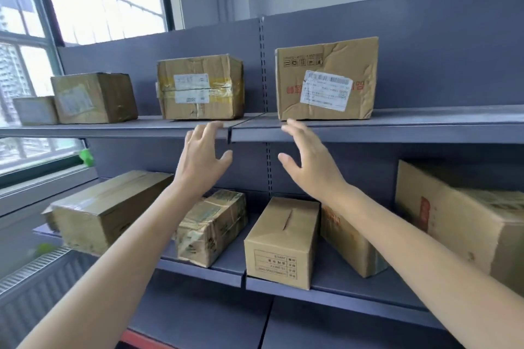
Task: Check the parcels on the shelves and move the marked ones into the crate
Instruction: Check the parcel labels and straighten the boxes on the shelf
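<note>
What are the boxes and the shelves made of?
The boxes, like the creased one, look like brown cardboard: dull, dented, taped, with paper labels. The taped one shines where clear plastic tape wraps it. The upper shelf looks like grey painted metal, thin and smooth, probably steel.

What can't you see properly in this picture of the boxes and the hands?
Head view only:
- Crate: not in the frame at all.
- Label print on the upper right box: too small to read.
- Far-left small box: washed out by window glare.
- Lower right box: cut off by the frame edge.
- Red-printed box: partly hidden behind the right arm.
- Marks on parcels: none can be made out.
</note>
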### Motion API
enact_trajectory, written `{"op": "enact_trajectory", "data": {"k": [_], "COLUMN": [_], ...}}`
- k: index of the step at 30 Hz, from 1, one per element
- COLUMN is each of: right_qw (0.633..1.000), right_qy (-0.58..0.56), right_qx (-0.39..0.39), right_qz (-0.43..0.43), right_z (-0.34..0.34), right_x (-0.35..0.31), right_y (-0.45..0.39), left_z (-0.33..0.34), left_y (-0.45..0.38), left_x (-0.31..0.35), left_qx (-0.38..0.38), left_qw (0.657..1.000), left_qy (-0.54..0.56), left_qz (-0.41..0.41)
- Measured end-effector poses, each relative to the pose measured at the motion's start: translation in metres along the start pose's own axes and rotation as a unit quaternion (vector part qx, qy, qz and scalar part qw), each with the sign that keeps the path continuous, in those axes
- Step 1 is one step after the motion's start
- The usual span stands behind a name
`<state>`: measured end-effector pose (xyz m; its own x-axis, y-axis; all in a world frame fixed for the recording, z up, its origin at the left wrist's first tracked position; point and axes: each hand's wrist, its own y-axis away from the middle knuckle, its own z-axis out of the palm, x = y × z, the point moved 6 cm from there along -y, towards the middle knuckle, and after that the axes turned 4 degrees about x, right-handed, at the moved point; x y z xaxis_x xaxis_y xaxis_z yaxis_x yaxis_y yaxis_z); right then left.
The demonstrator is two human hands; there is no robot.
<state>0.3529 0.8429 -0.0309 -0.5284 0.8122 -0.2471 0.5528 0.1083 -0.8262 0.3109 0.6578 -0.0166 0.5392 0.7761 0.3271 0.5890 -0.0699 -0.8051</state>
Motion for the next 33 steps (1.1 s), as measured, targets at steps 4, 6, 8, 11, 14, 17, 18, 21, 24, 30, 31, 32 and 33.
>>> {"op": "enact_trajectory", "data": {"k": [4, 6, 8, 11, 14, 17, 18, 21, 24, 30, 31, 32, 33], "right_qw": [0.998, 0.997, 0.996, 0.99, 0.987, 0.984, 0.981, 0.973, 0.966, 0.947, 0.945, 0.944, 0.943], "right_qy": [-0.013, -0.013, -0.008, -0.005, -0.038, -0.075, -0.081, -0.095, -0.117, -0.182, -0.186, -0.189, -0.194], "right_qx": [-0.056, -0.072, -0.08, -0.111, -0.127, -0.145, -0.161, -0.189, -0.209, -0.246, -0.251, -0.254, -0.256], "right_qz": [-0.006, -0.021, -0.046, -0.087, -0.085, -0.075, -0.075, -0.088, -0.097, -0.099, -0.098, -0.095, -0.091], "right_z": [0.054, 0.083, 0.114, 0.167, 0.22, 0.264, 0.277, 0.311, 0.345, 0.431, 0.446, 0.46, 0.474], "right_x": [-0.048, -0.078, -0.113, -0.172, -0.224, -0.271, -0.285, -0.319, -0.348, -0.382, -0.384, -0.385, -0.385], "right_y": [0.016, 0.023, 0.032, 0.048, 0.062, 0.07, 0.072, 0.072, 0.072, 0.078, 0.075, 0.07, 0.063], "left_z": [-0.048, -0.077, -0.11, -0.162, -0.211, -0.253, -0.265, -0.29, -0.307, -0.31, -0.308, -0.305, -0.303], "left_y": [0.037, 0.058, 0.081, 0.119, 0.156, 0.185, 0.193, 0.211, 0.224, 0.242, 0.241, 0.239, 0.236], "left_x": [-0.059, -0.094, -0.129, -0.182, -0.233, -0.275, -0.287, -0.32, -0.354, -0.428, -0.44, -0.451, -0.462], "left_qx": [-0.015, -0.023, -0.031, -0.048, -0.067, -0.067, -0.063, -0.05, -0.032, -0.039, -0.043, -0.043, -0.043], "left_qw": [0.999, 0.997, 0.994, 0.989, 0.981, 0.972, 0.97, 0.965, 0.96, 0.946, 0.944, 0.942, 0.94], "left_qy": [-0.042, -0.071, -0.092, -0.113, -0.146, -0.174, -0.179, -0.187, -0.181, -0.191, -0.192, -0.194, -0.196], "left_qz": [-0.013, -0.031, -0.051, -0.086, -0.112, -0.145, -0.154, -0.179, -0.21, -0.258, -0.265, -0.27, -0.275]}}
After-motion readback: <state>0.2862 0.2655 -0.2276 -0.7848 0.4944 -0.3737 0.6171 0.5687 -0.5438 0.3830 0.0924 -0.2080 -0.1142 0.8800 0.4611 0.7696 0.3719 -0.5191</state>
